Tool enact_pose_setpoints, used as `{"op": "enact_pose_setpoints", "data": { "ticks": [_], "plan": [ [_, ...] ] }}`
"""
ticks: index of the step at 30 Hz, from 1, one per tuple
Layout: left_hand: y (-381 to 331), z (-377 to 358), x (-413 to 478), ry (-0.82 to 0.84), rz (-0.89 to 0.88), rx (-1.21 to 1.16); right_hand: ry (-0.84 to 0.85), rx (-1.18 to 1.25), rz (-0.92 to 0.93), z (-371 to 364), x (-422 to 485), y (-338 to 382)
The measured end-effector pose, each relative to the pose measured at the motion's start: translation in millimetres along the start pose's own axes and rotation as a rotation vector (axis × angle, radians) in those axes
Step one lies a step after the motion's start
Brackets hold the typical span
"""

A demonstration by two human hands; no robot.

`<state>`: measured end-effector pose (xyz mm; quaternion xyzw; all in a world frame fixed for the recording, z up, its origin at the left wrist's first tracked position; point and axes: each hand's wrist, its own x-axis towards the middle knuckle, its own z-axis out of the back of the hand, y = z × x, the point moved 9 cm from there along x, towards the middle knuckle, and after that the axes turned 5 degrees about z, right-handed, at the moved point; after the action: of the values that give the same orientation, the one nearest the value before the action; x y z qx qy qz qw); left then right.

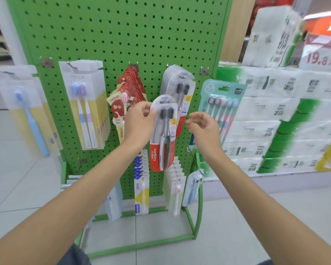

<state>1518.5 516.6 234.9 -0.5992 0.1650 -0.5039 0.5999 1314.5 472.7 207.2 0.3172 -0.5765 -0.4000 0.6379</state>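
My left hand [139,122] pinches the upper left edge of a red and clear Colgate toothbrush pack [163,134], which holds two dark brushes and hangs free in front of the green pegboard [122,35]. Just above and behind it, more packs of the same kind [180,83] hang on a hook. My right hand [203,125] hovers to the right of the held pack with its fingers loosely curled, holding nothing.
Other toothbrush packs hang on the board: red ones [130,87], yellow ones [86,104], a teal multi-pack [220,104], and smaller packs [141,180] lower down. Stacked tissue packs [271,115] with a price sign [319,54] stand to the right. The rack's green base frame [141,245] rests on the tiled floor.
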Motion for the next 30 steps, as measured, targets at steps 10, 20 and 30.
{"op": "enact_pose_setpoints", "data": {
  "ticks": [10, 20, 30],
  "plan": [
    [-49, -1, 38, -0.060, -0.080, 0.009, -0.033, -0.071, 0.212, 18, 60, 79],
    [-48, -6, 54, 0.012, -0.064, 0.052, 0.054, -0.188, 0.239, 7, 81, 96],
    [-63, -39, 56, 0.111, -0.134, 0.136, 0.115, -0.418, 0.335, -1, 86, 99]
  ]
}}
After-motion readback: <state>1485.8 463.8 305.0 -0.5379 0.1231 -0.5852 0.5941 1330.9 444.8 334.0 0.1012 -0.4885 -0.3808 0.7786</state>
